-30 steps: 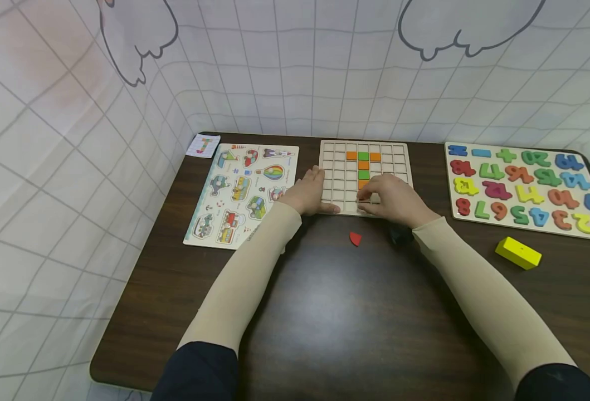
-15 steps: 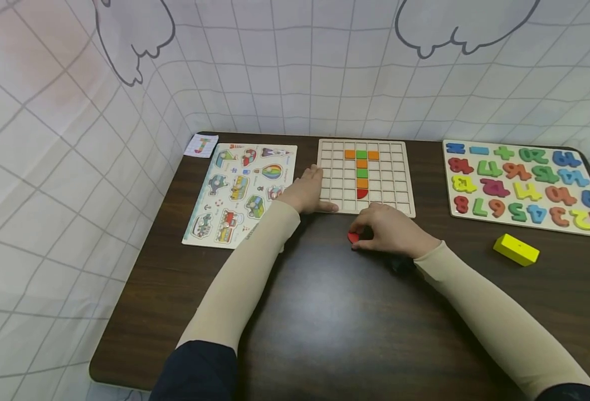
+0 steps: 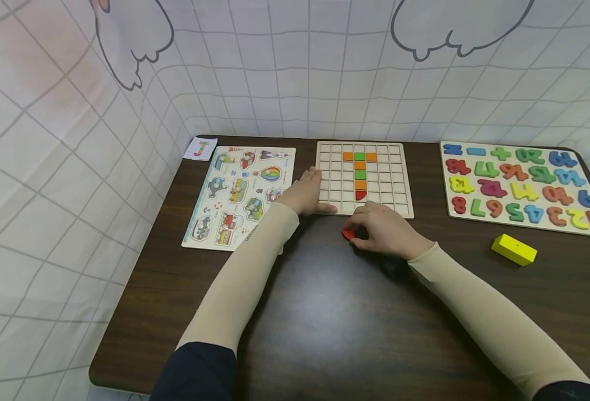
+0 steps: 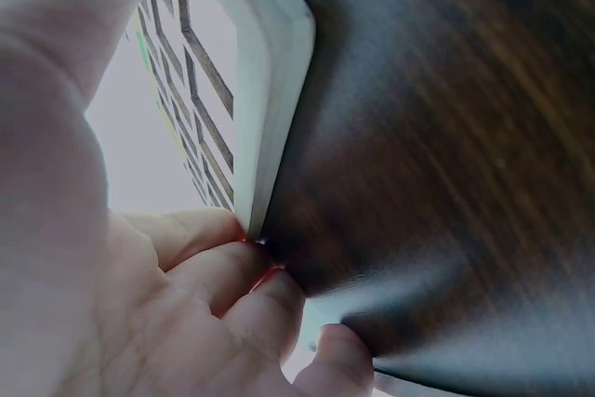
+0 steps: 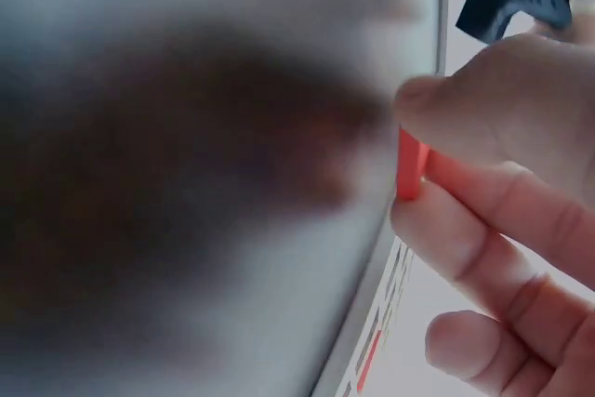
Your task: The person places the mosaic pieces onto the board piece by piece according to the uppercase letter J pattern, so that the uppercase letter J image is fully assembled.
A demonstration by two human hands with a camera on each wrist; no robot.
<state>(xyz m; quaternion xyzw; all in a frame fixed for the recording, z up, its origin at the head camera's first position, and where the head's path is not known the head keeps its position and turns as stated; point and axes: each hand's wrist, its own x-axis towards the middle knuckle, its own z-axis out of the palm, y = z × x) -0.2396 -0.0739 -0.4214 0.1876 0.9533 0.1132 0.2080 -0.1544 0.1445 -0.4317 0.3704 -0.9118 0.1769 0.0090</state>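
The wooden grid board (image 3: 388, 179) lies flat at the back middle of the table. Orange and green square tiles (image 3: 360, 175) form a T in it, with a red rounded tile (image 3: 360, 195) at the foot of the stem. My left hand (image 3: 302, 192) rests against the board's left side, fingers extended along the edge and thumb by the front corner. Just in front of the board, my right hand (image 3: 387, 229) pinches a red quarter-circle tile (image 5: 409, 165) between thumb and fingertips. Part of that tile is hidden behind the fingers.
Left of the board lies a picture puzzle (image 3: 242, 195), with a small card showing a J (image 3: 200, 148) behind it. A number puzzle board (image 3: 520, 181) lies on the right. A yellow block (image 3: 514, 249) sits in front of it.
My right hand has left the foot of the T, where a red tile now shows, and taken hold of the red tile from the table. My left hand stays put.
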